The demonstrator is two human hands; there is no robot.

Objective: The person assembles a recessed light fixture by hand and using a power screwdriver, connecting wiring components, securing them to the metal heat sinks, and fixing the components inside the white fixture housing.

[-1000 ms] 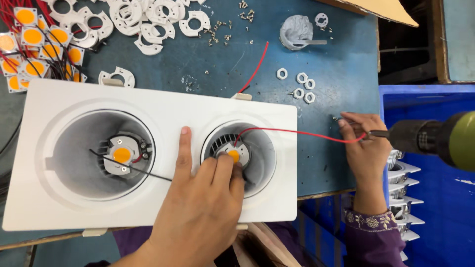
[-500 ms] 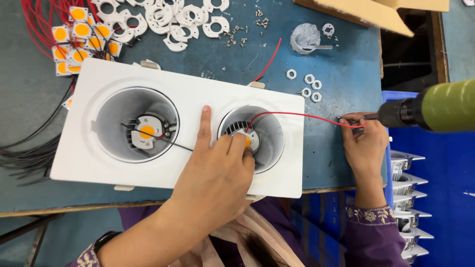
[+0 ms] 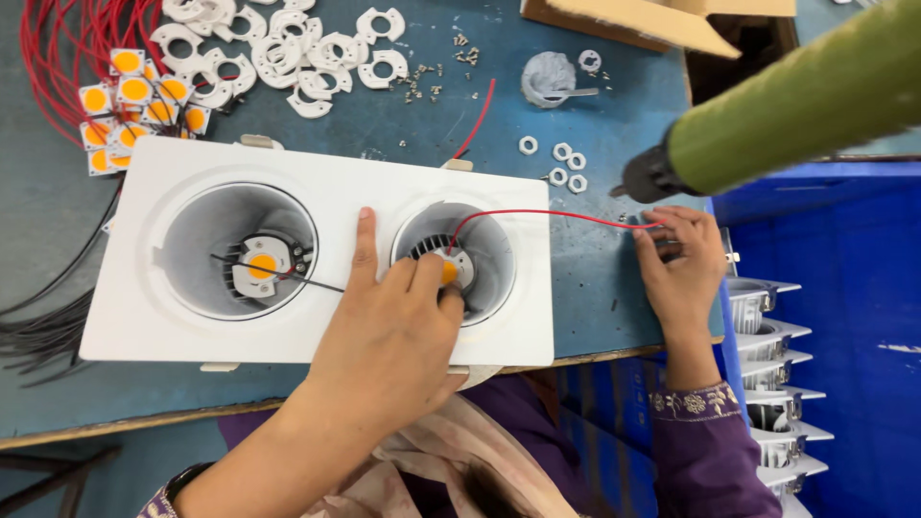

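Note:
A white twin-recess light housing (image 3: 144, 317) lies on the blue-green table. My left hand (image 3: 389, 336) rests on it, with the forefinger stretched out between the recesses. Its other fingers reach into the right recess and press on the yellow LED chip (image 3: 451, 269). A red wire (image 3: 547, 213) runs from that chip to my right hand (image 3: 681, 273) at the table's right edge, where the fingertips pinch its end. A green power screwdriver (image 3: 796, 96) hangs just above that hand, untouched. The left recess holds another LED chip (image 3: 261, 266) with a black wire (image 3: 317, 281).
At the back lie white plastic rings (image 3: 278, 48), loose screws, yellow LED chips (image 3: 125, 105) on red wires (image 3: 58, 48), small white washers (image 3: 561, 163) and a cardboard box (image 3: 652, 19). Black wires (image 3: 48, 326) trail left. A blue crate (image 3: 844, 336) with stacked metal parts (image 3: 767, 336) stands to the right.
The view has shifted, so the housing sits lower and further left. The screwdriver has swung up and away from my right hand, which stays at the wire's end. My left hand stays in the right recess.

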